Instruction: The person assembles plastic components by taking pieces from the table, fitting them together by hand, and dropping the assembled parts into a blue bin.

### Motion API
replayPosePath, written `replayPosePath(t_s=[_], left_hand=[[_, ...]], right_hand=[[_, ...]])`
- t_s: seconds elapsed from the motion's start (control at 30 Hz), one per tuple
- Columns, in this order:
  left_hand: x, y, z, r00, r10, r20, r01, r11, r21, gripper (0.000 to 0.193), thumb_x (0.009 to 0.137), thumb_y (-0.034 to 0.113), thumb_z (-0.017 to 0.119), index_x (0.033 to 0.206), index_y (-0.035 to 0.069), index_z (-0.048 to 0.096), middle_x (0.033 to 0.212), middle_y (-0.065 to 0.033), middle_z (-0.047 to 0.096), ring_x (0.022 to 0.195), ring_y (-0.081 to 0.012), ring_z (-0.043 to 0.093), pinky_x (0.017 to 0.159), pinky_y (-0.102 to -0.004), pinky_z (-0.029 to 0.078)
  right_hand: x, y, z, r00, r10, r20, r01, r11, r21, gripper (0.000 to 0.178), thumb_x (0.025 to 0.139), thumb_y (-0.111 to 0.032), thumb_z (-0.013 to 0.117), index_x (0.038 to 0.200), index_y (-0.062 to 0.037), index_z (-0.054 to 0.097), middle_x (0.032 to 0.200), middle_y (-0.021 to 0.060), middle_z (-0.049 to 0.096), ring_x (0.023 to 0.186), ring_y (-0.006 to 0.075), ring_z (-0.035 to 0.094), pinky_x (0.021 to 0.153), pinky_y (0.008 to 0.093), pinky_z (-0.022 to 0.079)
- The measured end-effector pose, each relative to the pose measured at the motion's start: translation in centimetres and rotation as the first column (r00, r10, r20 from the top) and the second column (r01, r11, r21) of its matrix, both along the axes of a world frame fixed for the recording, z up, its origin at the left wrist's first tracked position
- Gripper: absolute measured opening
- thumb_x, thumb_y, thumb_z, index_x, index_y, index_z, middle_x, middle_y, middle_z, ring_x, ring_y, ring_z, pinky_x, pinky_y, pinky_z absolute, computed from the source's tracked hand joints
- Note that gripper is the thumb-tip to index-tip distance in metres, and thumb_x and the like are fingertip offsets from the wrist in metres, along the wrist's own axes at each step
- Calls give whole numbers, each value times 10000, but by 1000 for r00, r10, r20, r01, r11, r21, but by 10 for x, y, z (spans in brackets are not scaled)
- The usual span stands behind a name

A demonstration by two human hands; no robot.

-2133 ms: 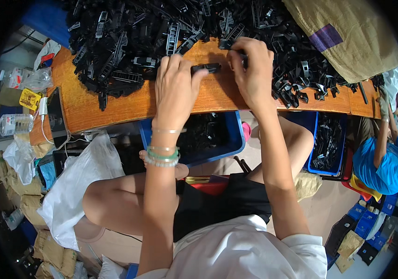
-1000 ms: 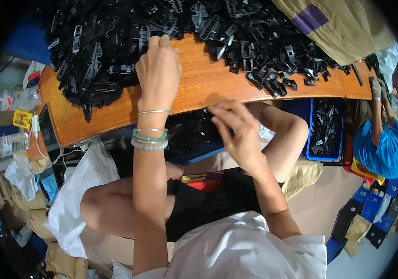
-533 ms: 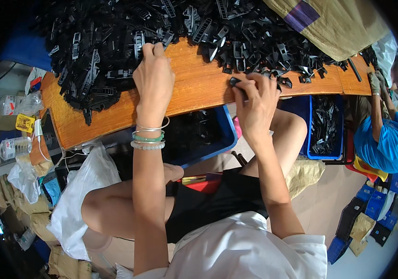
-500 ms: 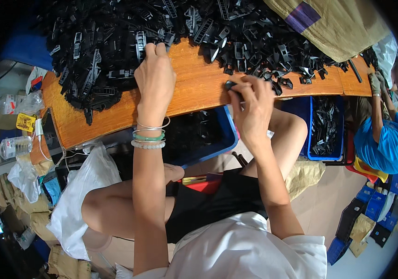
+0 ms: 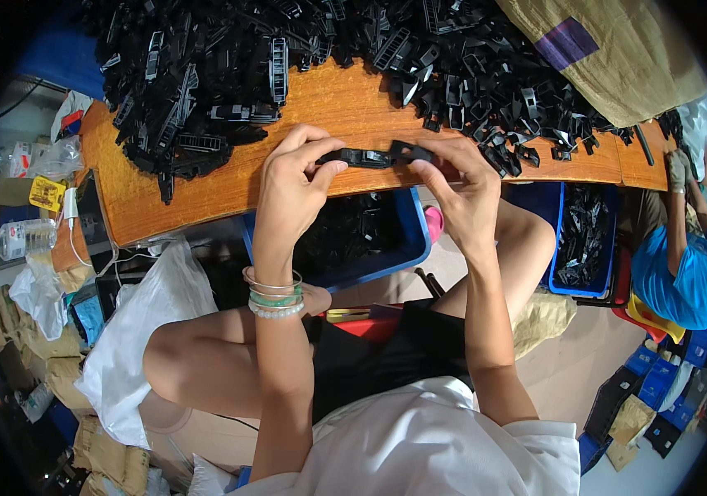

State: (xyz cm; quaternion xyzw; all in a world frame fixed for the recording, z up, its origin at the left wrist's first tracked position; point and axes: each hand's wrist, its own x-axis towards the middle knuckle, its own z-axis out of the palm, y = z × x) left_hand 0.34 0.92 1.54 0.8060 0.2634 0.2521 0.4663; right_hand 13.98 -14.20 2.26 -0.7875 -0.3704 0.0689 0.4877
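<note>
Over the front of the wooden table [image 5: 229, 192], my left hand [image 5: 297, 175] pinches one end of a long black plastic part [image 5: 363, 157] with a slotted middle. My right hand [image 5: 462, 183] grips a smaller black plastic piece [image 5: 407, 152] at the long part's right end. The two pieces meet or nearly meet; whether they are joined, I cannot tell. Behind my left hand lies a heap of long black ladder-like parts [image 5: 196, 91]. A pile of small black bracket-shaped pieces [image 5: 485, 107] spreads behind my right hand.
Below the table edge stand a blue bin [image 5: 416, 236] and another blue bin [image 5: 593, 289], both holding black parts. A tan woven sack [image 5: 618, 58] covers the far right. At right, a co-worker in a blue shirt [image 5: 684, 273] wears gloves. Plastic bottles [image 5: 27, 238] lie at left.
My left hand has come back from the heap with a long black part. My right hand, holding the small piece, has met it, and both hands are now close together.
</note>
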Motion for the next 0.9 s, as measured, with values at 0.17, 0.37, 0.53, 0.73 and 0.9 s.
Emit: replayPosePath(t_s=[0.17,0.37,0.53,0.73,0.9], left_hand=[[1,0,3,1000,-21,-14,21,999,-36,215,761,-45,676,975,-44,661,876,-70,581,642,-139,531,603,-263,435],[4,2,3,995,-102,-17,103,986,133,230,754,-50,680,983,-30,676,911,-54,583,739,-132,540,622,-249,412],[-2,0,3,995,-96,21,96,995,7,227,767,2,707,992,-15,678,872,-56,591,731,-123,551,598,-245,424],[20,21,22,956,292,22,-271,855,442,247,785,185,735,929,-7,678,883,-93,627,675,-197,601,598,-309,461],[39,39,25,770,625,-128,-334,566,754,293,826,260,675,985,14,662,906,-134,644,762,-321,649,675,-408,502]], right_hand=[[3,4,-7,976,202,-83,-201,979,11,248,765,-5,709,1011,10,691,825,92,612,737,179,577,664,279,450],[10,20,-6,933,334,135,-336,942,-6,246,729,-12,720,974,4,708,889,119,618,848,261,565,762,331,443],[-3,11,-2,956,292,-12,-292,956,-16,243,739,-11,708,980,10,688,907,128,606,845,287,586,742,362,456],[-51,-26,-8,856,516,-41,-516,846,-138,236,745,0,693,978,11,657,928,142,584,835,307,609,746,352,500],[-41,-28,-8,977,108,182,-132,984,121,216,723,32,680,934,-5,653,924,123,586,854,290,591,727,364,480]])
